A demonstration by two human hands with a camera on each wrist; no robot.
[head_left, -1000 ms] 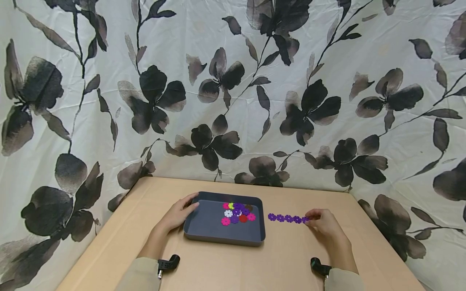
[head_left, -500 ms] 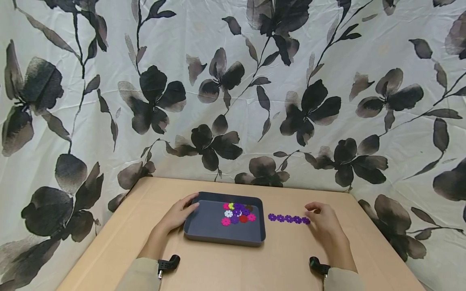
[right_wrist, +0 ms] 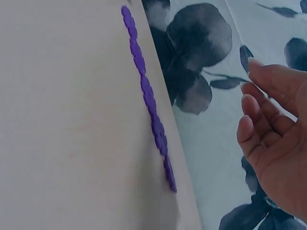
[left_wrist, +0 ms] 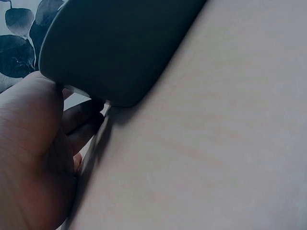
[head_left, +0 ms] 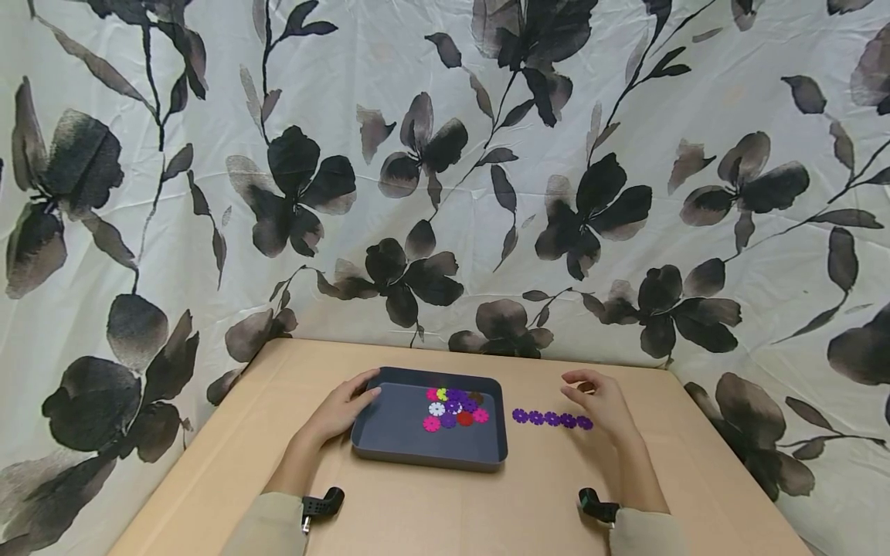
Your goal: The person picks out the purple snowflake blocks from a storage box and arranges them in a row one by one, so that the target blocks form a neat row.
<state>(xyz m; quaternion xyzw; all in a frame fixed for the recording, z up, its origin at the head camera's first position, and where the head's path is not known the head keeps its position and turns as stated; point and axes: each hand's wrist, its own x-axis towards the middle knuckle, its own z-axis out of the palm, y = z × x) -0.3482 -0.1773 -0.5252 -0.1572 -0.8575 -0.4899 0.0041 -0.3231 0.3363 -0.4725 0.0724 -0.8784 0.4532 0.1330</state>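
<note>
A dark grey tray (head_left: 396, 453) sits on the table with a cluster of colourful flower-shaped pieces (head_left: 448, 419) toward its right half. My left hand (head_left: 334, 413) holds the tray's left side, thumb at the rim. From the left wrist view, the fingers of the left hand (left_wrist: 33, 148) reach beneath the tray's edge. To the right of the tray, purple flower pieces (head_left: 552, 418) lie joined in a row. Above the row's right end is my right hand (head_left: 605, 409), holding nothing. In the right wrist view its fingers (right_wrist: 261, 122) are loosely bent beside the purple row.
The light wooden table (head_left: 431, 510) ends at the back against a white curtain (head_left: 487, 232) printed with dark flowers. A black wrist camera (head_left: 323, 503) is strapped to the left wrist, and another camera (head_left: 596, 506) to the right one.
My right hand has let go of the purple row's right end, lifted, and moved left over the row. The left hand and the tray stay where they were.
</note>
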